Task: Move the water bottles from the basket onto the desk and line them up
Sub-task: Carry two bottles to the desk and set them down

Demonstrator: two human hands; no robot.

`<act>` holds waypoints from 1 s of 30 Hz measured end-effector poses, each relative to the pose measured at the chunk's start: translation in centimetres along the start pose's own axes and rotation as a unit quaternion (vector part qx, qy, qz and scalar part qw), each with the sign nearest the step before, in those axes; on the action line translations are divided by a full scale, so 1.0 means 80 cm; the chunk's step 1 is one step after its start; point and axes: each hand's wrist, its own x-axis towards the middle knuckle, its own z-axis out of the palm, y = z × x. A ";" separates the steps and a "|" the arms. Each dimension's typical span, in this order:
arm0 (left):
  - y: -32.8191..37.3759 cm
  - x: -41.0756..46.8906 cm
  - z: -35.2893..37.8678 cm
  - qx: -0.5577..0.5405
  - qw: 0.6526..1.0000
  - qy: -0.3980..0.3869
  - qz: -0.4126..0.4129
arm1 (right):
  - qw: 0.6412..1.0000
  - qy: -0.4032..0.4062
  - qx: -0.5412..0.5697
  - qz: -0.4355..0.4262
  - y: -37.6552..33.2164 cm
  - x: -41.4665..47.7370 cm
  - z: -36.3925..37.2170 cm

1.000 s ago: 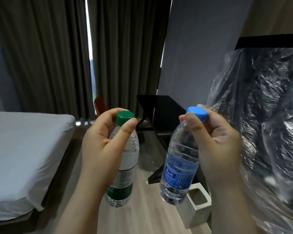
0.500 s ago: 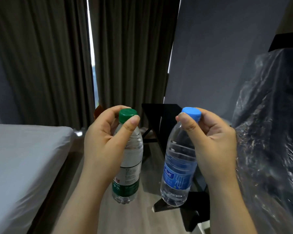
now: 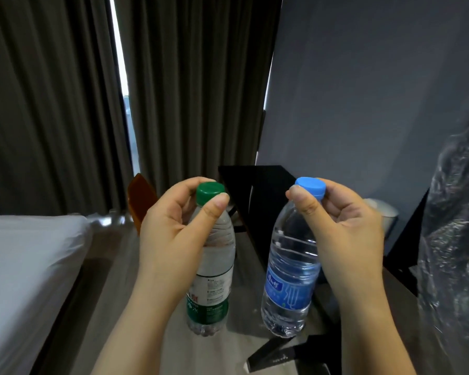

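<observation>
My left hand [image 3: 173,239] pinches the green-capped bottle [image 3: 214,266] by its cap, and my right hand [image 3: 347,234] the blue-capped bottle [image 3: 290,280], both hanging upright side by side above the floor [image 3: 111,293], bases down, ready for the counter.

Fine print on the green-capped bottle [image 3: 217,269] and blue-capped bottle [image 3: 290,274] is too small to read.

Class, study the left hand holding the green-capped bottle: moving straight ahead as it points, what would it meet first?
Probably the dark curtain; the left hand seems aimed between the orange-brown object and the black furniture, but depth is unclear.
</observation>
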 end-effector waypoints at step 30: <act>-0.363 0.435 0.084 -0.026 0.991 -0.110 -0.077 | 0.986 0.045 -0.132 0.094 0.368 0.355 0.126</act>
